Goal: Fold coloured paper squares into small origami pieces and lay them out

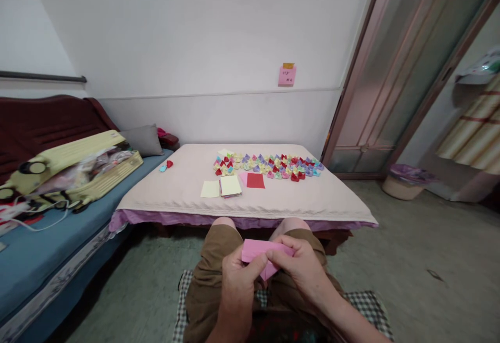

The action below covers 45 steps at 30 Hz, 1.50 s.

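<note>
Paper (pixel 253 249), pink and partly folded, is up over the lap (pixel 214 265), just off the near edge of the table (pixel 304 197)! The left hand (pixel 237 272) has it pinched at the left end, thumb along the lower side; the right hand (pixel 299 259) grips the other end, thumb laid on top near the middle, and a pointed corner pokes down below the thumbs. Over on the table, a stack of square sheets (pixel 231 185), pale yellow on top, sits a touch left of centre, with a lone pale yellow sheet (pixel 210 189) just beside it on the left. To the stack's right, a red sheet (pixel 255 180) overlaps a pink sheet (pixel 243 177). Look behind them: a long crowd of small folded paper pieces (pixel 265 168), red, yellow, purple, green and blue, stretching towards the far right corner. And away by the table's left edge, well apart from that crowd, one red piece (pixel 169 163) and one blue piece (pixel 163 168) lie side by side. Up on the wall (pixel 195 46), a pink note (pixel 287 77), taped at the top.
</note>
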Each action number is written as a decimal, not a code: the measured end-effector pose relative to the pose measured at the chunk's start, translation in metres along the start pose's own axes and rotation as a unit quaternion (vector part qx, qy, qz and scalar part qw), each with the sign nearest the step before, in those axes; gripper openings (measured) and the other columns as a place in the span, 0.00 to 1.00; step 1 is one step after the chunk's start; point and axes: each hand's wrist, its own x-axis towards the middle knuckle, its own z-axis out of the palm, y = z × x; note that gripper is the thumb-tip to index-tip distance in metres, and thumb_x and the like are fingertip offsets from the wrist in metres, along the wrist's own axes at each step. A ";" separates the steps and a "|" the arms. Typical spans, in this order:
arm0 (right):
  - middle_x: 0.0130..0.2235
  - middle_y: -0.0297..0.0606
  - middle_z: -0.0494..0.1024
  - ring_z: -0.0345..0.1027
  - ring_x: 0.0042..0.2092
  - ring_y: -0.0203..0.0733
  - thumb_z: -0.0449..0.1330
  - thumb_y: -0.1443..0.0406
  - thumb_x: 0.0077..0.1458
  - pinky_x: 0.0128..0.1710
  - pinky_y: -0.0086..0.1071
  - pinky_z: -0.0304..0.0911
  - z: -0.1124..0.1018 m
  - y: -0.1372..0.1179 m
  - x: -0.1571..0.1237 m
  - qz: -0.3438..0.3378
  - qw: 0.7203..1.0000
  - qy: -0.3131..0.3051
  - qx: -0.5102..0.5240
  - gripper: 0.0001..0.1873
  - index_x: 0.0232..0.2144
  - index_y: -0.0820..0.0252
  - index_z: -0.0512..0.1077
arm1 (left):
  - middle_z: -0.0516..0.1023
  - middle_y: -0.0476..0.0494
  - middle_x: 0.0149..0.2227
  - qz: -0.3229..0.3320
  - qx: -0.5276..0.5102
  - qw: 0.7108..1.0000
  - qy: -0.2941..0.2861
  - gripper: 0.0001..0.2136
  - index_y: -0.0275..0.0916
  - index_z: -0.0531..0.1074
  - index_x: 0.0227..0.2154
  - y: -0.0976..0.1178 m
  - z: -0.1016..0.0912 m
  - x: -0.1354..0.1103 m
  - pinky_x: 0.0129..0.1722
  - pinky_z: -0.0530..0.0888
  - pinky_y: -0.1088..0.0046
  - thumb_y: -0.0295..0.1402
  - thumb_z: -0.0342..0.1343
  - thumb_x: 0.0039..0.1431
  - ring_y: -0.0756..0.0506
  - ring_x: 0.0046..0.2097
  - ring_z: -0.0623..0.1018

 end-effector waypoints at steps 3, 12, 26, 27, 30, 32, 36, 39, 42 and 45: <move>0.17 0.27 0.69 0.58 0.19 0.32 0.67 0.63 0.45 0.21 0.27 0.53 -0.005 0.002 0.001 -0.001 1.000 -0.003 0.005 0.10 0.19 0.60 0.71 | 0.77 0.46 0.19 -0.040 -0.051 0.998 0.000 0.11 0.32 0.79 0.23 0.001 -0.001 0.001 0.21 0.71 0.73 0.34 0.68 0.37 0.46 0.22 0.74; 0.21 0.32 0.73 0.64 0.25 0.37 0.66 0.59 0.48 0.27 0.30 0.59 -0.021 -0.003 -0.001 -0.010 1.000 -0.026 -0.011 0.12 0.20 0.61 0.72 | 0.74 0.49 0.18 -0.071 -0.152 0.984 -0.059 0.07 0.32 0.78 0.30 0.014 -0.004 -0.004 0.16 0.65 0.78 0.31 0.62 0.47 0.52 0.16 0.67; 0.36 0.37 0.78 0.69 0.40 0.43 0.62 0.64 0.53 0.41 0.31 0.63 -0.014 -0.010 -0.014 -0.196 0.963 0.038 -0.179 0.06 0.36 0.55 0.76 | 0.79 0.44 0.27 -0.034 -0.143 0.989 -0.027 0.09 0.31 0.78 0.34 0.011 -0.004 -0.003 0.27 0.72 0.74 0.30 0.62 0.49 0.48 0.26 0.75; 0.36 0.37 0.78 0.69 0.40 0.43 0.63 0.65 0.52 0.41 0.31 0.64 -0.014 -0.010 -0.013 -0.207 0.961 0.039 -0.179 0.06 0.35 0.55 0.77 | 0.79 0.44 0.27 -0.031 -0.139 0.989 -0.031 0.09 0.31 0.78 0.34 0.010 -0.004 -0.004 0.27 0.72 0.74 0.30 0.62 0.49 0.48 0.26 0.75; 0.31 0.36 0.78 0.70 0.36 0.42 0.63 0.65 0.52 0.37 0.30 0.65 -0.010 -0.009 -0.010 -0.218 0.961 0.045 -0.164 0.03 0.31 0.56 0.78 | 0.79 0.43 0.27 -0.033 -0.124 0.991 -0.042 0.10 0.31 0.78 0.35 0.007 -0.004 -0.005 0.23 0.71 0.76 0.32 0.61 0.50 0.50 0.22 0.73; 0.28 0.35 0.77 0.69 0.32 0.41 0.64 0.66 0.51 0.33 0.30 0.64 -0.008 -0.007 -0.009 -0.210 0.965 0.059 -0.146 0.03 0.27 0.57 0.78 | 0.80 0.42 0.28 -0.036 -0.117 0.992 -0.043 0.11 0.31 0.77 0.35 0.005 -0.004 -0.006 0.19 0.68 0.77 0.33 0.61 0.51 0.51 0.20 0.71; 0.27 0.35 0.77 0.69 0.30 0.40 0.66 0.66 0.47 0.30 0.29 0.65 -0.008 -0.005 -0.008 -0.194 0.969 0.100 -0.111 0.01 0.26 0.57 0.78 | 0.80 0.42 0.31 -0.036 -0.112 0.992 -0.053 0.10 0.32 0.77 0.35 0.005 -0.006 -0.004 0.22 0.70 0.77 0.32 0.62 0.50 0.51 0.23 0.73; 0.28 0.35 0.78 0.69 0.30 0.40 0.67 0.65 0.45 0.29 0.29 0.65 -0.011 -0.005 -0.009 -0.173 0.973 0.099 -0.119 0.04 0.28 0.57 0.79 | 0.78 0.48 0.27 -0.028 -0.125 0.991 -0.047 0.07 0.35 0.74 0.30 0.009 -0.007 0.000 0.28 0.73 0.76 0.28 0.64 0.46 0.50 0.25 0.75; 0.28 0.35 0.79 0.70 0.29 0.40 0.68 0.65 0.44 0.28 0.28 0.65 -0.015 -0.006 -0.008 -0.155 0.974 0.098 -0.133 0.05 0.28 0.57 0.80 | 0.76 0.53 0.24 -0.006 -0.137 0.990 -0.021 0.12 0.38 0.70 0.31 0.017 -0.009 0.001 0.28 0.73 0.77 0.26 0.65 0.42 0.51 0.25 0.75; 0.29 0.35 0.80 0.71 0.30 0.40 0.68 0.64 0.43 0.29 0.28 0.67 -0.020 -0.008 -0.007 -0.143 0.974 0.106 -0.138 0.07 0.29 0.57 0.80 | 0.79 0.51 0.28 0.014 -0.099 0.995 -0.024 0.17 0.39 0.70 0.38 0.022 -0.012 0.000 0.27 0.74 0.77 0.27 0.65 0.43 0.51 0.25 0.76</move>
